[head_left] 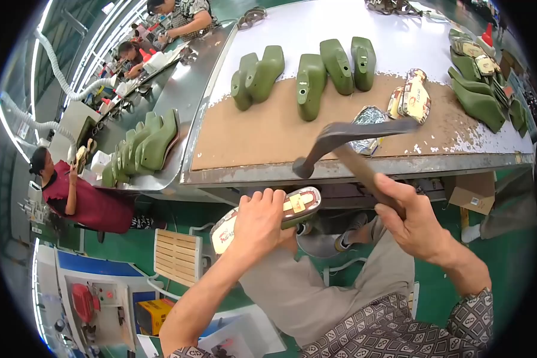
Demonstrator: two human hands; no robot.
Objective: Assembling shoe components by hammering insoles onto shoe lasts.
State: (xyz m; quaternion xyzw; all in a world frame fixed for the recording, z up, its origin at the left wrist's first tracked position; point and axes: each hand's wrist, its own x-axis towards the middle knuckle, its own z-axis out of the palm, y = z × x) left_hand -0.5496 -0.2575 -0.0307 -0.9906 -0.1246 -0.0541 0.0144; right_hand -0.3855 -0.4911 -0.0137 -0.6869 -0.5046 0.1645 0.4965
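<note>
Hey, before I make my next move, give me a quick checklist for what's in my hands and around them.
1. Hammer gripped: ok, the right hand is closed around its handle.
2. Patterned insole steadied: ok, the left hand curls over its middle.
3. Left hand apart from the hammer head: ok, a gap shows between them.
4. Insole flush on the green last under it: cannot tell, the left hand covers much of it.
5. Last set on the table: not ok, it is in front of the table's near edge.
</note>
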